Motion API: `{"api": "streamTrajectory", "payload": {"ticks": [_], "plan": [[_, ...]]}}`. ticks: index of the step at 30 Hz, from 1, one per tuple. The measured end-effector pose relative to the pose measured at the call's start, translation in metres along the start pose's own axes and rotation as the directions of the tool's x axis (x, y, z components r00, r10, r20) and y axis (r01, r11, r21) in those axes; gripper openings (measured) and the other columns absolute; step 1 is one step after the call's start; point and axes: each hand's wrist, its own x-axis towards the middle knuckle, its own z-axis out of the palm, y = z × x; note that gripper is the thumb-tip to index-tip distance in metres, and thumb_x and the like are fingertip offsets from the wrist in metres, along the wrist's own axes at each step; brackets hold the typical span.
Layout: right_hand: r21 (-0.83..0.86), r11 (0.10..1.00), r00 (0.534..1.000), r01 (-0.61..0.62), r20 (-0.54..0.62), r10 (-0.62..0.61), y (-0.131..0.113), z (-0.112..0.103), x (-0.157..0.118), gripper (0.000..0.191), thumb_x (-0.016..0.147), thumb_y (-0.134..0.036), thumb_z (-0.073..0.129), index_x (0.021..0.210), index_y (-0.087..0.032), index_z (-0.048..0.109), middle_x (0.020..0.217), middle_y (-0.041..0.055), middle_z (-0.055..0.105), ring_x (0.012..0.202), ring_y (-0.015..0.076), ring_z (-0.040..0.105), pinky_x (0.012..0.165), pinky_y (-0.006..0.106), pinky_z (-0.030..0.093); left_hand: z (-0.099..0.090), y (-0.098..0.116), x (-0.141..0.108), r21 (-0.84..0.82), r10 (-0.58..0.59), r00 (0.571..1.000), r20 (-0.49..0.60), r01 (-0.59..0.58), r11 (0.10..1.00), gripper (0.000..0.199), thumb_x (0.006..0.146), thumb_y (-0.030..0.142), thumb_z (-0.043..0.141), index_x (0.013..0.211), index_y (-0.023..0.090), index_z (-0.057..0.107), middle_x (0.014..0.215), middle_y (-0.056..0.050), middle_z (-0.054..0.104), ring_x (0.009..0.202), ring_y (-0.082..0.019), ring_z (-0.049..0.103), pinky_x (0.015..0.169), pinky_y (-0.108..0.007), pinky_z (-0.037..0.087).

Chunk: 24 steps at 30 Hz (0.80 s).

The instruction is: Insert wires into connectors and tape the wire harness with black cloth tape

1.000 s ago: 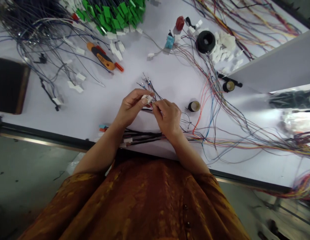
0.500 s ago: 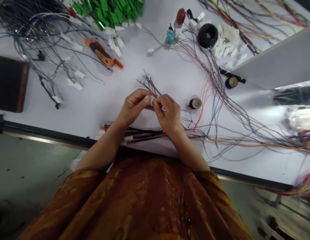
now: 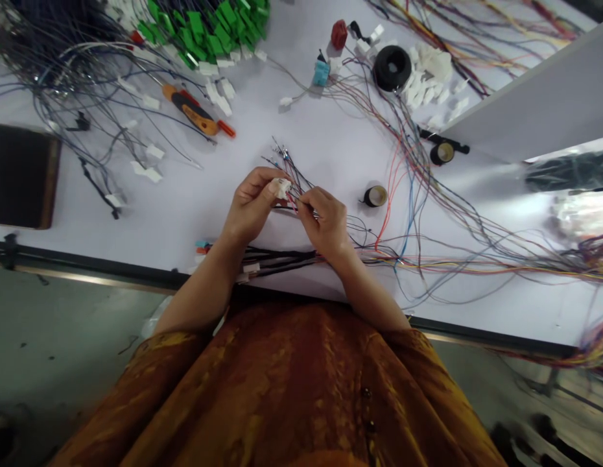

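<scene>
Pinched in the fingers of my left hand [image 3: 253,200] is a white connector [image 3: 281,189]. My right hand [image 3: 325,219], just to its right, is closed on a thin wire [image 3: 295,200] close to the connector. A pink wire shows between the hands at the connector's side. Beyond my fingers lie several loose wire ends with metal terminals [image 3: 283,153]. Below my hands, black-sleeved wire bundles [image 3: 282,257] run along the table's near edge. My fingertips partly hide the connector.
An orange-and-black screwdriver [image 3: 197,117] and a heap of green connectors [image 3: 214,29] lie at the upper left. Tape rolls [image 3: 376,196] and a black tape coil [image 3: 391,67] stand to the right. Long wires [image 3: 457,201] cross the right side. A dark box [image 3: 22,176] sits far left.
My hands have moved slightly apart, the left one shifting left with the white connector. More of the connector and the wires beside it now show. The whole view has shifted a little.
</scene>
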Motion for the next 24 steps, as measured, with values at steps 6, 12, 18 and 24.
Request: {"api": "streamTrajectory", "payload": {"ticks": [6, 12, 18, 24], "plan": [[0.026, 0.996, 0.996, -0.083, 0.048, 0.082, 0.003, -0.003, 0.002, 0.012, 0.099, -0.029, 0.059, 0.093, -0.02, 0.064, 0.086, 0.0012, 0.065, 0.075, 0.0135, 0.056, 0.071, 0.028, 0.043, -0.002, 0.003, 0.003, 0.035, 0.032, 0.999, -0.014, -0.032, 0.999, 0.033, 0.091, 0.059, 0.066, 0.1, 0.028, 0.066, 0.094, -0.002, 0.067, 0.075, -0.012, 0.063, 0.066, -0.025, 0.056], [0.12, 0.989, 0.991, -0.081, 0.12, 0.067, -0.002, -0.007, 0.015, 0.012, 0.097, -0.025, 0.059, 0.089, -0.02, 0.065, 0.083, 0.0008, 0.06, 0.073, 0.0121, 0.052, 0.07, 0.027, 0.044, -0.003, 0.001, 0.002, 0.066, 0.056, 0.998, -0.011, -0.055, 0.996, 0.034, 0.092, 0.06, 0.063, 0.102, 0.028, 0.066, 0.094, -0.002, 0.065, 0.075, -0.013, 0.062, 0.065, -0.026, 0.052], [0.165, 0.984, 0.998, -0.062, 0.012, 0.061, 0.003, -0.01, 0.016, 0.019, 0.092, -0.018, 0.061, 0.074, -0.02, 0.055, 0.076, -0.0012, 0.054, 0.072, 0.0118, 0.05, 0.071, 0.027, 0.043, -0.009, -0.008, 0.006, 0.045, 0.043, 0.999, -0.031, -0.042, 0.998, 0.037, 0.091, 0.063, 0.063, 0.102, 0.028, 0.068, 0.086, -0.002, 0.065, 0.069, -0.013, 0.06, 0.06, -0.026, 0.05], [0.12, 0.972, 0.966, -0.201, 0.186, 0.177, 0.003, -0.014, 0.013, 0.016, 0.095, -0.031, 0.062, 0.085, -0.019, 0.062, 0.075, -0.0023, 0.055, 0.071, 0.0109, 0.047, 0.066, 0.027, 0.041, -0.012, -0.011, 0.009, 0.052, 0.056, 0.997, -0.052, -0.053, 0.997, 0.043, 0.091, 0.068, 0.06, 0.105, 0.028, 0.067, 0.083, -0.002, 0.066, 0.069, -0.013, 0.064, 0.062, -0.026, 0.054]]}}
